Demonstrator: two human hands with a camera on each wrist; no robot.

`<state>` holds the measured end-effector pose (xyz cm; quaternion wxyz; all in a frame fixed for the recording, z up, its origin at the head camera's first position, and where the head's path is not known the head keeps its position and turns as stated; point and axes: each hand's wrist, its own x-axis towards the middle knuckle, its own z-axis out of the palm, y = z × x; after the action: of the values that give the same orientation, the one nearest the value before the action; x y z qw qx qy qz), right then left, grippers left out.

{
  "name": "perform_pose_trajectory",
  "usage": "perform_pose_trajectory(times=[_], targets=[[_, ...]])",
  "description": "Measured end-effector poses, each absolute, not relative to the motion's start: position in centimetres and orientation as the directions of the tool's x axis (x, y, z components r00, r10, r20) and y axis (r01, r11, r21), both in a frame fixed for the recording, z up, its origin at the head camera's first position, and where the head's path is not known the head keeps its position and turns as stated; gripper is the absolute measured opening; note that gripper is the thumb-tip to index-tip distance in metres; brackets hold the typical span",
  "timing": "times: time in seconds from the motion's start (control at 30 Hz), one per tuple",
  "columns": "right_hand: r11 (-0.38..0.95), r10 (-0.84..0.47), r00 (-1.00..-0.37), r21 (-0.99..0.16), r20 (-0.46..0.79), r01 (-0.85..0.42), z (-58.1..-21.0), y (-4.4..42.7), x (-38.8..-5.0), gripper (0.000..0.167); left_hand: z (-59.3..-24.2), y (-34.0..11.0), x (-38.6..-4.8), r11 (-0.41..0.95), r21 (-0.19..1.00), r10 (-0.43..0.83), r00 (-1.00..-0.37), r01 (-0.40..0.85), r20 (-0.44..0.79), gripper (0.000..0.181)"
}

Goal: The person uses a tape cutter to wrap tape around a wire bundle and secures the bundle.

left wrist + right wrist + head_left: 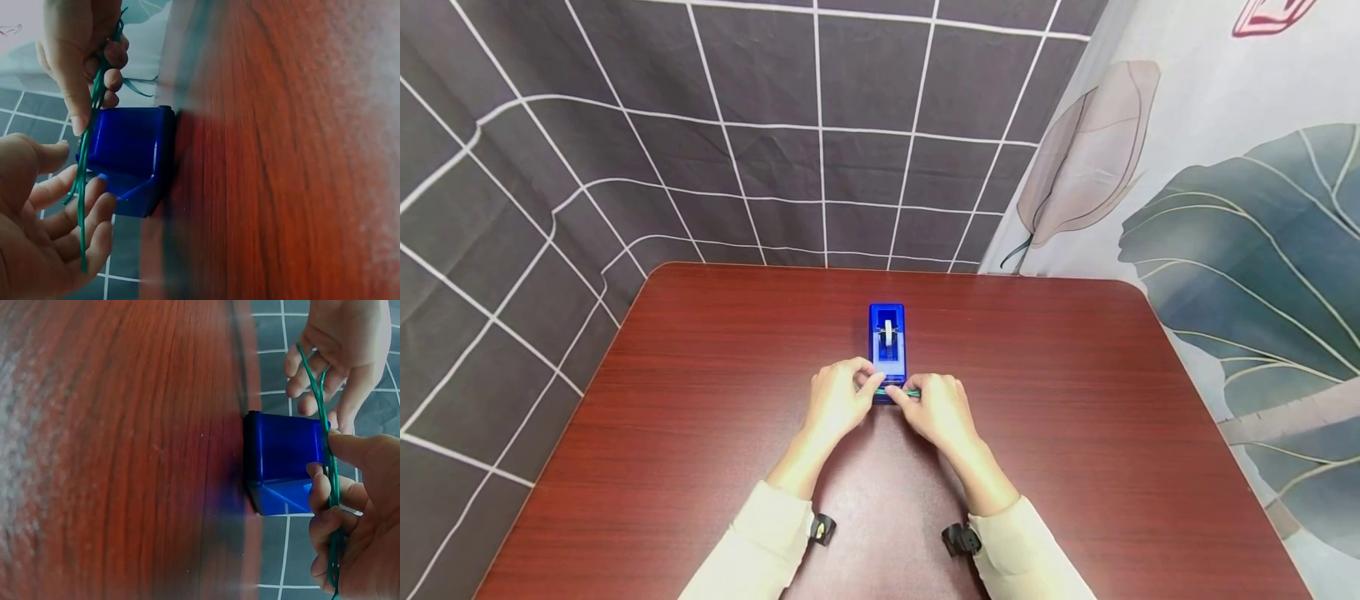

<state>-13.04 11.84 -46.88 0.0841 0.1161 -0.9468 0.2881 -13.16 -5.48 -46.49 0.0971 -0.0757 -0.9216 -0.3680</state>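
Observation:
A blue tape dispenser (888, 369) with a small tape roll (888, 333) stands upright on the table. Just in front of its near end, my right hand (938, 408) pinches a bundle of thin green wires (332, 481) between thumb and curled fingers. My left hand (837, 402) is opposite, its fingers loosely extended. The loose wire ends (82, 219) lie across those fingers in the left wrist view, with the left thumb apart from them. In the head view, the hands cover most of the bundle.
The dark red wooden table (715, 375) has its far edge behind the dispenser. A grey gridded curtain (865, 92) hangs at the back and left, and a white leaf-patterned curtain (1090, 150) at the right. Both sleeves carry a black wrist device.

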Motion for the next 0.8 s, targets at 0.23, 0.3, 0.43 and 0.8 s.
perform_pose_trajectory(times=[0.23, 0.3, 0.43, 0.8], targets=[[0.816, -0.167, -0.958, -0.512, 0.235, -0.268, -47.2, 11.8, -13.1, 0.031, -46.0, -5.0, -13.8, 0.760, 0.621, 0.067, -0.974, 0.192, 0.218, 0.021], [0.816, -0.164, -0.957, -0.512, 0.239, -0.268, -47.2, 11.7, -13.1, 0.031, -46.0, -4.9, -14.1, 0.765, 0.618, 0.062, -0.976, 0.182, 0.210, 0.022], [0.812, -0.161, -0.958, -0.520, 0.239, -0.266, -47.2, 11.6, -13.0, 0.031, -45.9, -4.8, -14.6, 0.775, 0.615, 0.039, -0.982, 0.148, 0.187, 0.021], [0.811, -0.136, -0.968, -0.538, 0.213, -0.232, -47.2, 11.7, -13.1, 0.027, -45.2, -4.7, -15.5, 0.786, 0.612, 0.035, -0.995, 0.087, 0.096, 0.019]])
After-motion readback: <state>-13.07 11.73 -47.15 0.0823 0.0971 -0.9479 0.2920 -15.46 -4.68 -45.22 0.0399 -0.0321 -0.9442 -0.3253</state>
